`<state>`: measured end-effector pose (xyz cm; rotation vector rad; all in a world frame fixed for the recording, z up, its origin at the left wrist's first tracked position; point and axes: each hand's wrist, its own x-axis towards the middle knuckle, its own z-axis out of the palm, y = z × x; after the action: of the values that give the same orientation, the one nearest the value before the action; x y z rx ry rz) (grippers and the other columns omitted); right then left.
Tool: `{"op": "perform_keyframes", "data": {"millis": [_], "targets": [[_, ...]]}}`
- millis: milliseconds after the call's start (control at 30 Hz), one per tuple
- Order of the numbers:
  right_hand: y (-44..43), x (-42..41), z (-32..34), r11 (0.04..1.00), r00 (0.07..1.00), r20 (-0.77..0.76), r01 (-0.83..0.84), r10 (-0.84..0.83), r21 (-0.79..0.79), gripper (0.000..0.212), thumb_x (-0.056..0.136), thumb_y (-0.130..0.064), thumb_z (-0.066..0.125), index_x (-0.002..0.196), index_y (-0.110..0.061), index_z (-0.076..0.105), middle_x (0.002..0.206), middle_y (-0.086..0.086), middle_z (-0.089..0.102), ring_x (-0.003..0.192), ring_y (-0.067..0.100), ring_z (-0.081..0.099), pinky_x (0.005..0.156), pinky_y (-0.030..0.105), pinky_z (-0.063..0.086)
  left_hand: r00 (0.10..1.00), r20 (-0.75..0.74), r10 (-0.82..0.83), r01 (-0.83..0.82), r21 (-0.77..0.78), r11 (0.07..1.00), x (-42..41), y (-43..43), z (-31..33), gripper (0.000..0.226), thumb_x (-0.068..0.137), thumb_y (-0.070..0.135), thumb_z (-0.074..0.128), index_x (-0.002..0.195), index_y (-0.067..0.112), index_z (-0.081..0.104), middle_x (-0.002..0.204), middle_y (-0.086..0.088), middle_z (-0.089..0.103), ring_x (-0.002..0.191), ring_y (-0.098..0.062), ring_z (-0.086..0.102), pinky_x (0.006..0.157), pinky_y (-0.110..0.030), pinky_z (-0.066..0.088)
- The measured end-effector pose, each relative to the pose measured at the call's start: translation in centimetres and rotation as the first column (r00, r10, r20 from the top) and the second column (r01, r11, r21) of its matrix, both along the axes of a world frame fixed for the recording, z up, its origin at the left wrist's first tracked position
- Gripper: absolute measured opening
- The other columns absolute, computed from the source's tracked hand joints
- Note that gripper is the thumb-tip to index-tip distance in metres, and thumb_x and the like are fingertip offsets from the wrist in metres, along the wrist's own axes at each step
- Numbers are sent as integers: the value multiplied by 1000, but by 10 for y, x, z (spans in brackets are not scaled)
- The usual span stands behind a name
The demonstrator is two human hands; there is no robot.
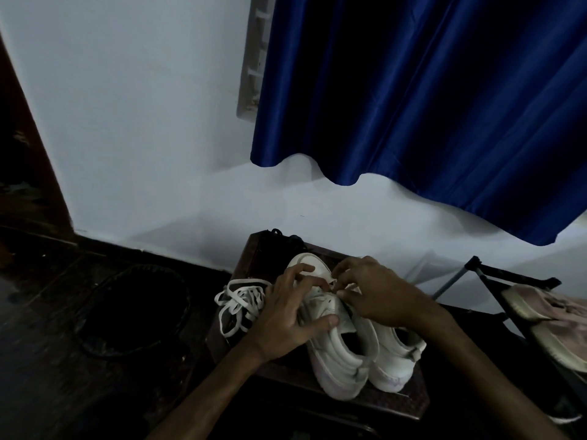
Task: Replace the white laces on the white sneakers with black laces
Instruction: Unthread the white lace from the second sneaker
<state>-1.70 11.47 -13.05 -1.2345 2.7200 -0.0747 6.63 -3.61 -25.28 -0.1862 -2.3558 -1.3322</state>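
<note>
This is a room in somebody's home, dim and lived-in. A pale painted wall carries a glossy blue curtain hanging half across a window frame. A dark wooden door frame stands at the left above a dark floor. White sneakers sit on a low dark wooden table, and a rod-built rack just beside it holds worn pink shoes.
</note>
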Motion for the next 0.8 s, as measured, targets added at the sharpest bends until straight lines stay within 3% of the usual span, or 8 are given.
{"op": "perform_keyframes", "data": {"millis": [100, 167, 200, 267, 333, 433, 567, 800], "targets": [[3, -7, 1, 999, 1000, 8, 22, -22, -48, 16, 89, -19, 60, 79, -29, 67, 109, -11, 49, 106, 13, 48, 89, 31, 46, 1000, -3, 14, -14, -14, 1000, 0, -1, 0, 52, 79, 68, 57, 124, 45, 47, 140, 23, 29, 134, -2, 30, 105, -42, 34], [13, -19, 15, 936, 980, 125, 188, -157, -298, 32, 91, -5, 57, 71, -29, 61, 97, -8, 50, 94, 14, 55, 79, 11, 43, 1000, 2, 22, -22, -20, 1000, 1, -1, 1, 51, 77, 67, 58, 122, 44, 50, 138, 24, 29, 133, 1, 29, 106, -42, 31], [24, -28, 23, 851, 950, 182, 307, -252, -426, 33, 93, -2, 54, 72, -27, 60, 94, -7, 52, 90, 14, 56, 72, 7, 41, 1000, -1, 23, -23, -23, 999, 1, 0, 2, 51, 77, 67, 59, 121, 44, 50, 137, 24, 29, 133, 2, 29, 106, -42, 30], [45, -43, 35, 775, 923, 68, 357, -379, -522, 28, 93, -7, 56, 74, -26, 63, 97, -1, 59, 95, 18, 57, 76, 16, 43, 1000, -10, 28, -29, -30, 999, 1, 0, 2, 50, 76, 68, 58, 120, 45, 50, 136, 25, 29, 133, 2, 29, 107, -41, 28], [53, -44, 36, 871, 918, -93, 327, -385, -368, 17, 91, -14, 61, 84, -28, 68, 112, 3, 57, 109, 23, 52, 95, 33, 41, 1000, -13, 25, -25, -28, 999, 1, 0, 1, 50, 76, 68, 58, 120, 46, 49, 136, 26, 28, 132, 3, 29, 107, -40, 28], [37, -22, 28, 939, 973, -84, 182, -214, -294, 21, 91, -26, 62, 112, -30, 67, 136, -5, 43, 124, 17, 39, 104, 37, 34, 1000, -11, 23, -23, -26, 999, 1, 0, 1, 49, 77, 69, 57, 120, 46, 50, 137, 25, 29, 132, 5, 28, 107, -42, 29], [9, 2, 16, 998, 999, -29, -41, 39, -44, 18, 92, -35, 56, 106, -34, 68, 135, -15, 43, 123, 9, 37, 100, 44, 39, 999, -14, 31, -32, -18, 999, 0, 1, 0, 54, 78, 74, 54, 124, 46, 47, 138, 21, 31, 132, 3, 30, 106, -44, 32], [1, 5, 11, 999, 996, -85, -20, 24, 45, 10, 90, -29, 55, 95, -27, 64, 116, -14, 41, 111, 10, 40, 93, 42, 38, 999, -9, 31, -31, -8, 999, 0, 0, 0, 55, 78, 72, 55, 124, 45, 46, 139, 19, 33, 134, 0, 31, 106, -44, 32]]}}
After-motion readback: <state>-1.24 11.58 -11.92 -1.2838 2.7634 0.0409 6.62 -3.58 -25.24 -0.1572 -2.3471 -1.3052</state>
